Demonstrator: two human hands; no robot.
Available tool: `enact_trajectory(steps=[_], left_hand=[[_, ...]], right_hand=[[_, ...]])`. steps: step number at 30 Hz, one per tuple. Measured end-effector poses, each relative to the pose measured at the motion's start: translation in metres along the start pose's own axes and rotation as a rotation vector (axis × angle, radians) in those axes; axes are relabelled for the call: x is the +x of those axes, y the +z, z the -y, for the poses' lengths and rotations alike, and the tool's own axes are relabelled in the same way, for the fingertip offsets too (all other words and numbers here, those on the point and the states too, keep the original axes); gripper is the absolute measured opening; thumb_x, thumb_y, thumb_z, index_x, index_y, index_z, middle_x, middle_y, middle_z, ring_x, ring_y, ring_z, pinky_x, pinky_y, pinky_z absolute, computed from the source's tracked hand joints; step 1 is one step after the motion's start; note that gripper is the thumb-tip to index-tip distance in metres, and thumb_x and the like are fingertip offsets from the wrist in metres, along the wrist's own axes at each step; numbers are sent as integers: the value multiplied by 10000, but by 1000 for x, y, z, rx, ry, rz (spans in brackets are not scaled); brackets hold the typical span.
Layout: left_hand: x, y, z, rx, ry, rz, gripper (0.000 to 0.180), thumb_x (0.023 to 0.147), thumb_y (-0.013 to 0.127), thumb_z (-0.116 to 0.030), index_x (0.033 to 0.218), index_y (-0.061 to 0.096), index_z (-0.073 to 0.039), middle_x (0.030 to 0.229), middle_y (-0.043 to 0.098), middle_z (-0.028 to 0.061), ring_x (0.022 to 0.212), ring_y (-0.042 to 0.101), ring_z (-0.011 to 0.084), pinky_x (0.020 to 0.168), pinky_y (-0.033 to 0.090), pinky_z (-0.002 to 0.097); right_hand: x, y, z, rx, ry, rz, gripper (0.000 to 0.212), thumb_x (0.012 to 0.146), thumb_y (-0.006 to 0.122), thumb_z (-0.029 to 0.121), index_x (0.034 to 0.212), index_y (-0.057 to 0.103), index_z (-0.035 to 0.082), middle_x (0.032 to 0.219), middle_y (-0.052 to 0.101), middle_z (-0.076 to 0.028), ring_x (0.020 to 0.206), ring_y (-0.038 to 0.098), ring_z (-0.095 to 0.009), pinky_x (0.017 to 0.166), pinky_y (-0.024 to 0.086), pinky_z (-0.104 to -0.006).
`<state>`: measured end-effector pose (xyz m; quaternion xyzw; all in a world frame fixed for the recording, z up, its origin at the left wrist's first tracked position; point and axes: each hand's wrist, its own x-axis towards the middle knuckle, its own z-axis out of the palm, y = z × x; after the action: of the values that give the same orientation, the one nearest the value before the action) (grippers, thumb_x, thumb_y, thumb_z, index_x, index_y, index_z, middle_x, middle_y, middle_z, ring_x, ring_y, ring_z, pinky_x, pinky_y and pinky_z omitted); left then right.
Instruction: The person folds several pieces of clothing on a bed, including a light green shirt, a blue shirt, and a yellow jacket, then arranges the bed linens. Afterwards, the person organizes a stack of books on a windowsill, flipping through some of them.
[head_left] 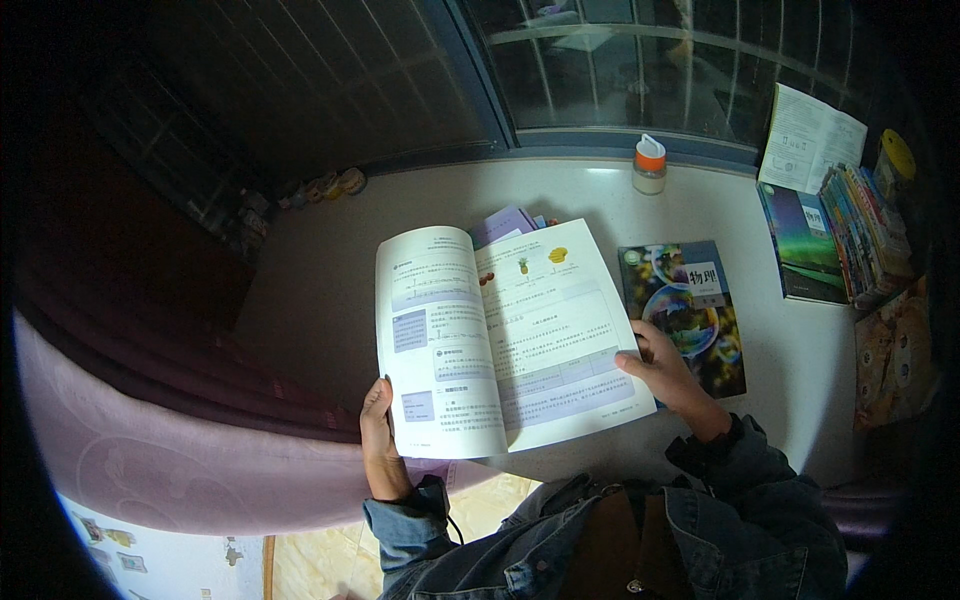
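Observation:
An open textbook (560, 340) with printed text, purple boxes and small fruit pictures is held up in both hands. My left hand (380, 432) grips the lower left edge of its curved left page, the thumb in front and the other fingers partly hidden behind. On the lower right edge, my right hand (670, 375) pinches the right page with its thumb on top. A dark-covered book (690, 330) with soap bubbles lies on the white surface just beyond my right hand. Behind the open textbook's top edge, a purple book (505, 224) shows in part.
A jar with an orange lid (650, 168) stands by the window. At the right are an upright row of books (860, 235), a book with a green aurora cover (803, 245) and an open booklet (812, 140). A pink curtain (200, 450) hangs at the left.

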<state>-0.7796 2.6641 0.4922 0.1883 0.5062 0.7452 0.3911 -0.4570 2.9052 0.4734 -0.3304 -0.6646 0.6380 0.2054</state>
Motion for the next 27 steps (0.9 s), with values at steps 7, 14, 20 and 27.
enact_trajectory(steps=[7, 14, 20, 27], left_hand=[[-2, 7, -3, 18, 16, 6, 395, 946, 474, -315, 1121, 536, 33, 1010, 639, 114, 831, 642, 178, 718, 515, 278], [-3, 14, -5, -3, 25, -61, 329, 940, 506, -276, 1009, 575, 38, 910, 649, 96, 753, 618, 140, 665, 491, 249], [-2, 9, -3, -27, 30, -37, 329, 937, 511, -275, 1011, 579, 38, 905, 649, 99, 732, 618, 136, 641, 490, 239], [-6, 15, -10, -70, 0, -7, 384, 933, 493, -317, 1090, 562, 27, 976, 649, 124, 783, 646, 187, 695, 527, 290]], right_hand=[[0, 0, 0, 20, 7, 0, 584, 839, 620, 260, 1291, 379, -20, 1046, 607, -218, 940, 614, -254, 790, 480, -348], [-1, -1, 0, 53, -40, 21, 549, 846, 618, 246, 1270, 393, -21, 1039, 607, -216, 942, 613, -248, 788, 483, -347], [-1, 0, 1, -2, -32, 3, 539, 848, 614, 261, 1261, 407, -16, 1050, 598, -214, 927, 610, -247, 783, 484, -349], [-4, 0, 1, 33, 6, 5, 530, 844, 621, 256, 1254, 416, -10, 1070, 584, -212, 966, 593, -251, 788, 480, -355]])
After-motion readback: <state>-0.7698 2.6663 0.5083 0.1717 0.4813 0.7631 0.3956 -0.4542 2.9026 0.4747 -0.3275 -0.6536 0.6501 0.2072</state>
